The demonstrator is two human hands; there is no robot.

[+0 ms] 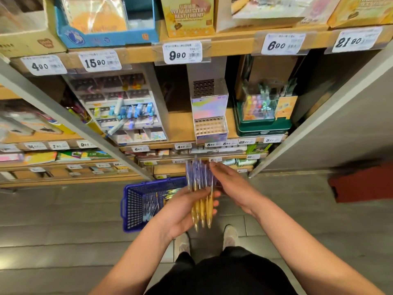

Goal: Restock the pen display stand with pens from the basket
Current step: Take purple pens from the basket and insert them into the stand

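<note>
Head view: shelf-edge price tags (182, 53) read 4.90, 15.90, 9.90, 6.90, 21.90. Yellow box (188, 15) above read "YOUR BUTTERY BEST FRIEND".

Your left hand (182, 209) curled round bundle of pens (200, 194), held over floor just right of blue basket (133, 206). Pens' long axis ran away from you: purple ends toward shelves, yellow ends toward your feet.

Your right hand (231, 186) lay flat, fingers straight, touching purple ends, gripping nothing.

Loose pens (151, 206) lay in basket. Holographic pen display stand (209, 116) sat on shelf above, rows of holes showing.

Blue basket (136, 206), purple/yellow pens (201, 194)
</note>
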